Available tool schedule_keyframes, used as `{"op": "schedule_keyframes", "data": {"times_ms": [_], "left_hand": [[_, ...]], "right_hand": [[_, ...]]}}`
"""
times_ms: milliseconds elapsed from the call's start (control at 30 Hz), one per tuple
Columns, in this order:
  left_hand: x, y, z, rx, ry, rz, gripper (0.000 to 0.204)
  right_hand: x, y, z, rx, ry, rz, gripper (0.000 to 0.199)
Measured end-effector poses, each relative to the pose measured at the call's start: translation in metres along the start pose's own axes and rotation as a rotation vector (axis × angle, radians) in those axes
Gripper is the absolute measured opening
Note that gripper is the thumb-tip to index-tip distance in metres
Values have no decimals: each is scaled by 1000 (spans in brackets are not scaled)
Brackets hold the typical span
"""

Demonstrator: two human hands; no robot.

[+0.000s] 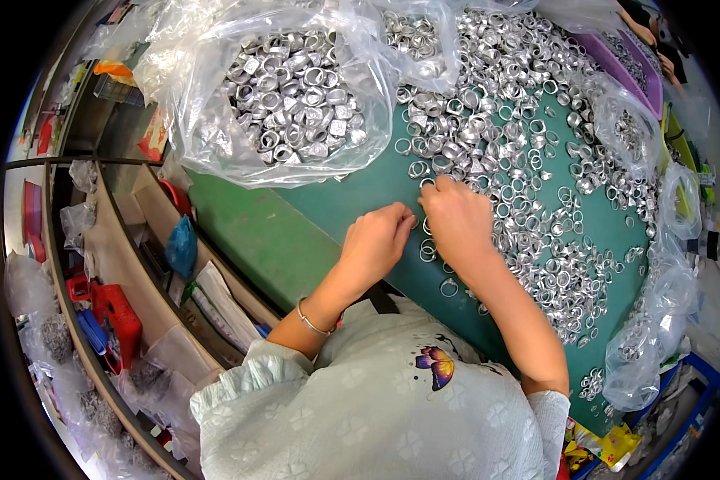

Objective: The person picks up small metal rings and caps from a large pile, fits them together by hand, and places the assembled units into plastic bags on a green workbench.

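Loose silver-coloured metal rings lie in a wide heap over the green tabletop. At the heap's left edge is my right hand, its fingers curled down beside several rings; what they pinch is hidden. Just left of it, my left hand is closed with thumb and fingertips together over the table. Anything between those fingertips is too small to make out. The two hands are close but apart. A bangle circles my left wrist.
A clear plastic bag full of rings stands at the far left of the table. Other bags line the right edge, near a purple bin. Shelves on the left hold a red case and a blue bag.
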State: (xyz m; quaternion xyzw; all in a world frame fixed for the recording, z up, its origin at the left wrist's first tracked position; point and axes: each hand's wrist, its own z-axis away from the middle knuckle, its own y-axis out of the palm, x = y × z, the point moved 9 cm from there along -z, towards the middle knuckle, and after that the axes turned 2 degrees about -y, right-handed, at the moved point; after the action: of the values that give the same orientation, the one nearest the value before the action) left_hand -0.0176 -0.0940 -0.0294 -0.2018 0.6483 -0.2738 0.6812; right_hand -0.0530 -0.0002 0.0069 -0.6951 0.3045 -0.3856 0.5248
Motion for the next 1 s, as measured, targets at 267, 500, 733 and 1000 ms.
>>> {"op": "schedule_keyframes", "data": {"times_ms": [267, 500, 733, 1000], "left_hand": [[-7, 2, -6, -10, 5, -11, 11], [-24, 13, -9, 12, 169, -42, 11], [1, 0, -7, -61, -31, 49, 15], [-4, -9, -28, -157, -18, -86, 33]], "right_hand": [[-41, -17, 24, 53, 353, -970, 4], [-31, -23, 20, -80, 172, -359, 9], [-16, -1, -5, -24, 76, -202, 8], [-78, 3, 72, 19, 453, -2183, 12]]}}
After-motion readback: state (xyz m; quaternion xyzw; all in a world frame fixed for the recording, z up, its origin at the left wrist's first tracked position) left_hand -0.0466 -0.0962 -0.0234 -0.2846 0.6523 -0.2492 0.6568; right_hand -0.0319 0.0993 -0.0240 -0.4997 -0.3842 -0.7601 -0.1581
